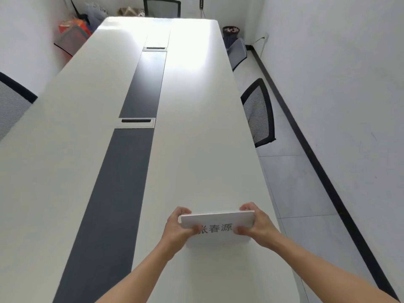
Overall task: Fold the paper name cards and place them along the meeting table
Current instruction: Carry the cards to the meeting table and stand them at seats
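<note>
A white folded paper name card (pixel 217 224) with dark printed characters stands on the white meeting table (pixel 196 149), close to its right edge and near me. My left hand (pixel 177 226) pinches the card's left end, thumb in front and fingers behind. My right hand (pixel 255 224) pinches the right end the same way. The card's lower edge touches the tabletop, and its printed face is turned toward me.
A dark grey strip (pixel 122 182) with two cable hatches (pixel 135 122) runs down the table's middle. Mesh chairs (pixel 259 114) stand along the right side, one at the left (pixel 11 101) and one at the far end. A bin and bags sit at the far wall.
</note>
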Demonstrator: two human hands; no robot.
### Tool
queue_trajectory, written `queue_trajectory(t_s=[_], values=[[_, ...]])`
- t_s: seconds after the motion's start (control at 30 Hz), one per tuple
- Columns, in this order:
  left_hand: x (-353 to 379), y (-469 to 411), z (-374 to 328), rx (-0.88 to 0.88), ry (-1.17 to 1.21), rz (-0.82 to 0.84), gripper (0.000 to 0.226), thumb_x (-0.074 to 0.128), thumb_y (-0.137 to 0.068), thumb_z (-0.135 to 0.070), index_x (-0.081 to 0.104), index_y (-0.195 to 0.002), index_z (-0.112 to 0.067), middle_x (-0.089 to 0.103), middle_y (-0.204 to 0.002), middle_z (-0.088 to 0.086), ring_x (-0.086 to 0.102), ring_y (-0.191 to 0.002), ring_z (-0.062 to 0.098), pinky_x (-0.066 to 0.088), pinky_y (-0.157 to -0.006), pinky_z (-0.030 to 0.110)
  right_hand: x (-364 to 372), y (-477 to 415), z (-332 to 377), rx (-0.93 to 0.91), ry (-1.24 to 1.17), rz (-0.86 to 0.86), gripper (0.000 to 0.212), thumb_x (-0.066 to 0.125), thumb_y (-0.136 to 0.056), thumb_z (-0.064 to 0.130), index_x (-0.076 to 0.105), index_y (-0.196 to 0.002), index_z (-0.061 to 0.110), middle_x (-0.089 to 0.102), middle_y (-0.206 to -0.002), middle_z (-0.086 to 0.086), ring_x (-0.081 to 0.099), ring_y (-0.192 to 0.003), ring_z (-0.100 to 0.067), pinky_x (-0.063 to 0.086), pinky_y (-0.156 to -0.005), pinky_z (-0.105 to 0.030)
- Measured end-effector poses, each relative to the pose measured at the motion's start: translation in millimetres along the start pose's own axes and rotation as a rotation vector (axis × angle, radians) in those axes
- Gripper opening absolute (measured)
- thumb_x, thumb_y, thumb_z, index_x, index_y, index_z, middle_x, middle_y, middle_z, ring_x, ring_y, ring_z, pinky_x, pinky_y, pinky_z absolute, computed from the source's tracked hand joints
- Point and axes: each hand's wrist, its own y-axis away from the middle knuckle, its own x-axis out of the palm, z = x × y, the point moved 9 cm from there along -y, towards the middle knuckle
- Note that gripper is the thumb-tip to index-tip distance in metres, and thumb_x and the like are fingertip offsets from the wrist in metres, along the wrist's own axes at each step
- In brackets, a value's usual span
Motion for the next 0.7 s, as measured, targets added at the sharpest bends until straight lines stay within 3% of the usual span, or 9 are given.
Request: queue_trajectory(t_s=[0.17, 0.3, 0.43, 0.5, 0.6, 0.7], values=[[4, -13, -2, 0.053, -0.121, 0.046, 0.046, 0.084, -0.067, -0.019, 0.056, -0.104, -0.025, 0.065, -0.102, 0.006, 0.068, -0.078, 0.018, 0.056, -0.064, 0.026, -4, -4, -8, 0.012, 0.100, 0.018, 0.050, 0.085, -0.059, 0.035, 0.053, -0.097, 0.034, 0.063, -0.091, 0.003, 0.058, -0.074, -0.012, 0.046, -0.057, -0.018], [0, -15, -10, 0.106, -0.364, 0.059, 0.046, 0.084, -0.066, -0.036, 0.057, -0.104, -0.042, 0.061, -0.113, -0.011, 0.063, -0.097, 0.015, 0.053, -0.083, 0.028, -18, -10, 1, -0.015, 0.420, 0.071, 0.062, 0.078, -0.063, 0.051, 0.058, -0.119, 0.036, 0.066, -0.117, 0.013, 0.060, -0.102, -0.014, 0.046, -0.080, -0.026], [1, -11, -38, 0.164, -0.536, 0.068, 0.043, 0.080, -0.068, -0.043, 0.057, -0.104, -0.042, 0.061, -0.114, -0.016, 0.054, -0.109, 0.012, 0.043, -0.093, 0.026, -23, -17, 34, -0.158, 0.636, 0.164, 0.064, 0.069, -0.071, 0.054, 0.053, -0.131, 0.038, 0.057, -0.133, 0.014, 0.048, -0.122, -0.014, 0.037, -0.100, -0.033], [4, -11, -51, 0.152, -0.547, 0.076, 0.039, 0.080, -0.065, -0.049, 0.062, -0.099, -0.043, 0.067, -0.110, -0.012, 0.057, -0.105, 0.014, 0.048, -0.091, 0.031, -21, -20, 45, -0.197, 0.634, 0.223, 0.055, 0.069, -0.074, 0.051, 0.057, -0.126, 0.039, 0.060, -0.130, 0.015, 0.052, -0.120, -0.012, 0.038, -0.098, -0.030], [10, -4, -76, 0.152, -0.475, 0.099, 0.028, 0.078, -0.071, -0.045, 0.069, -0.094, -0.031, 0.073, -0.096, -0.002, 0.065, -0.092, 0.023, 0.052, -0.084, 0.039, -24, -24, 56, -0.202, 0.551, 0.288, 0.038, 0.073, -0.074, 0.042, 0.067, -0.111, 0.038, 0.069, -0.110, 0.013, 0.061, -0.103, -0.013, 0.047, -0.082, -0.026], [6, 9, -102, 0.183, -0.378, 0.074, 0.023, 0.074, -0.079, -0.039, 0.066, -0.089, -0.020, 0.074, -0.093, 0.006, 0.069, -0.090, 0.021, 0.056, -0.082, 0.039, -37, -26, 73, -0.258, 0.479, 0.295, 0.032, 0.075, -0.074, 0.042, 0.070, -0.106, 0.037, 0.067, -0.092, 0.013, 0.061, -0.089, -0.013, 0.045, -0.071, -0.024]])
